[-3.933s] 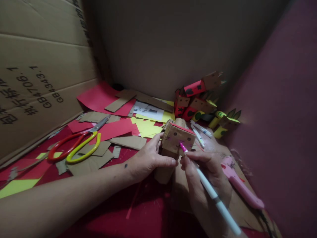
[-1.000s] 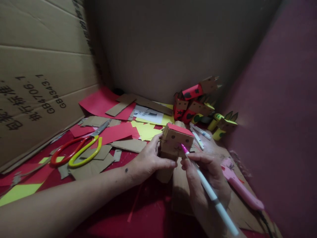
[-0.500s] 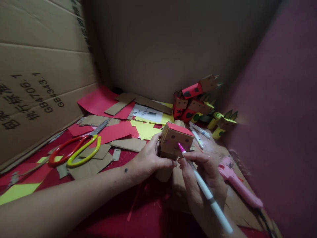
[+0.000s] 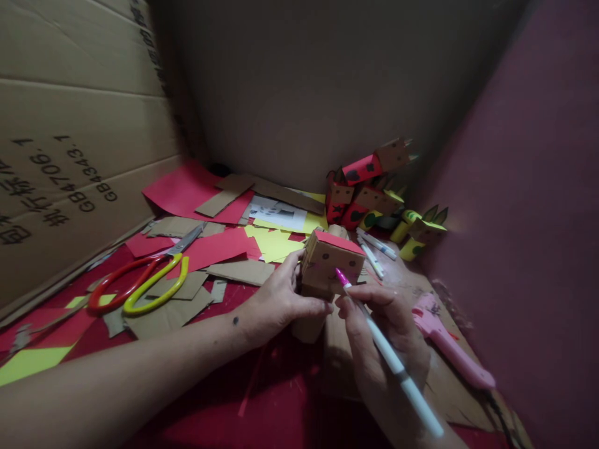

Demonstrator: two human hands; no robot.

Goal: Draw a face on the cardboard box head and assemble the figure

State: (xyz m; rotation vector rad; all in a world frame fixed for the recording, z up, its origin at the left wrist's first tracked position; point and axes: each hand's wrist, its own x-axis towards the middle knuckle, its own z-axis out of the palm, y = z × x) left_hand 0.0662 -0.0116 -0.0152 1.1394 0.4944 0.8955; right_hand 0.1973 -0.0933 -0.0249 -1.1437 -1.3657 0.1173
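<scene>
L hand (image 4: 276, 302) clasps cardbd fig (image 4: 321, 268), R hand (image 4: 400, 330) pinches marker (image 4: 400, 373); tight R: pink tool (image 4: 453, 347), wall (image 4: 524, 218).

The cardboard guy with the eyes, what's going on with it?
A person's left hand grips the small cardboard figure with the red top. Their right hand holds a white marker, its magenta tip at the figure's drawn face, which has two dark eyes and some purple marks. Scissors lie among paper and cardboard scraps on the left, and a pink glue gun lies on the right.
</scene>
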